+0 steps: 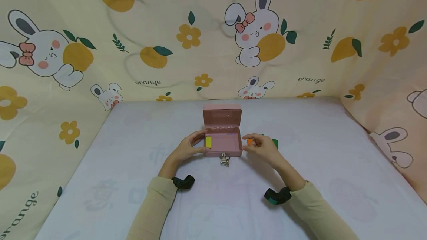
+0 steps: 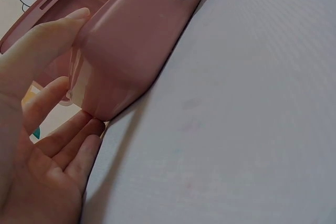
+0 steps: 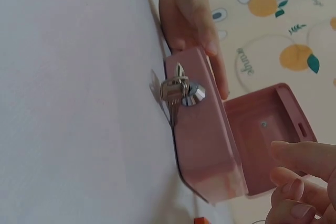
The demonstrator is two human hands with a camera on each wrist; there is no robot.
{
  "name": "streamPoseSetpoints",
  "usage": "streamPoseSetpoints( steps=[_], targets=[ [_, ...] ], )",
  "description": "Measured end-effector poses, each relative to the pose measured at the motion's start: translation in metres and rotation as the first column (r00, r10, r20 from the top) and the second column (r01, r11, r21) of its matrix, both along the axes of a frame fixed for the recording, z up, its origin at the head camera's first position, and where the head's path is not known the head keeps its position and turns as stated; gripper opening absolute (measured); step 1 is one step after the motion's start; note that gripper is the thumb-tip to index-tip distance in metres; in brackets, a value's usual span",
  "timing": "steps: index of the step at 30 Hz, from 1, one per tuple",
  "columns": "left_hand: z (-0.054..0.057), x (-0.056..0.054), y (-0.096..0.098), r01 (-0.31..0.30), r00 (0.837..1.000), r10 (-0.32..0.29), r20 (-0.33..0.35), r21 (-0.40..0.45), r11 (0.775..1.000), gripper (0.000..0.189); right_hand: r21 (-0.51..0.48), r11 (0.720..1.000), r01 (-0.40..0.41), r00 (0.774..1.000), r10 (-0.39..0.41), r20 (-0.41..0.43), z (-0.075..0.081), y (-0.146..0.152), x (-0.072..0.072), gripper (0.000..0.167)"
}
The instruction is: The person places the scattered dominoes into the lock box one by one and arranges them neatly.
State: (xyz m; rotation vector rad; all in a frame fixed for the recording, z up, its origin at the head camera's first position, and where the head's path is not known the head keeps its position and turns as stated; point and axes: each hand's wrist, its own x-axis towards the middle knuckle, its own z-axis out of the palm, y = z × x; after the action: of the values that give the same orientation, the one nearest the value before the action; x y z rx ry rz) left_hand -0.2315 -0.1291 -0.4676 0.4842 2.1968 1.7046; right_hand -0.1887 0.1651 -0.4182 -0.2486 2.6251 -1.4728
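Observation:
A pink metal cash box (image 1: 225, 143) stands on the table with its lid (image 1: 222, 117) raised. Inside it, against the left wall, is a yellow block (image 1: 208, 142). Keys (image 3: 175, 94) hang from the lock (image 3: 195, 94) on its front. My left hand (image 1: 187, 146) holds the box's left end, thumb at the front corner and fingers along the side. Beside the right end is my right hand (image 1: 265, 149), its fingers loosely bent, with a gap to the box in the right wrist view.
Partly hidden behind the right hand lie an orange block (image 1: 249, 142) and a green block (image 1: 275, 143). A white cloth covers the table (image 1: 213, 203). Patterned fabric (image 1: 213, 29) with rabbits and oranges hangs at the back and both sides.

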Motion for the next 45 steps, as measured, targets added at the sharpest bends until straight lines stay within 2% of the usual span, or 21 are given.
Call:
streamPoseSetpoints(
  steps=[10, 16, 25, 45],
  targets=[
    [0.001, 0.002, -0.001, 0.006, 1.0, -0.006, -0.009, 0.006, 1.0, 0.072, -0.064, 0.998, -0.005, 1.0, 0.007, 0.03, -0.001, 0.016, 0.002, 0.041],
    [0.001, 0.002, -0.002, 0.018, 0.999, -0.018, -0.03, 0.009, 1.0, 0.071, -0.021, 1.0, 0.018, 0.999, -0.017, 0.032, -0.003, 0.029, 0.0, 0.041],
    [0.0, 0.0, -0.002, 0.029, 0.999, -0.029, -0.046, 0.008, 1.0, 0.071, -0.025, 0.999, 0.047, 0.998, -0.046, 0.048, -0.004, 0.043, 0.002, 0.039],
    [-0.001, 0.001, -0.002, 0.035, 0.998, -0.034, -0.053, 0.026, 0.999, 0.072, 0.068, 0.997, 0.039, 0.996, -0.044, 0.071, -0.006, 0.073, -0.002, 0.052]
  ],
)
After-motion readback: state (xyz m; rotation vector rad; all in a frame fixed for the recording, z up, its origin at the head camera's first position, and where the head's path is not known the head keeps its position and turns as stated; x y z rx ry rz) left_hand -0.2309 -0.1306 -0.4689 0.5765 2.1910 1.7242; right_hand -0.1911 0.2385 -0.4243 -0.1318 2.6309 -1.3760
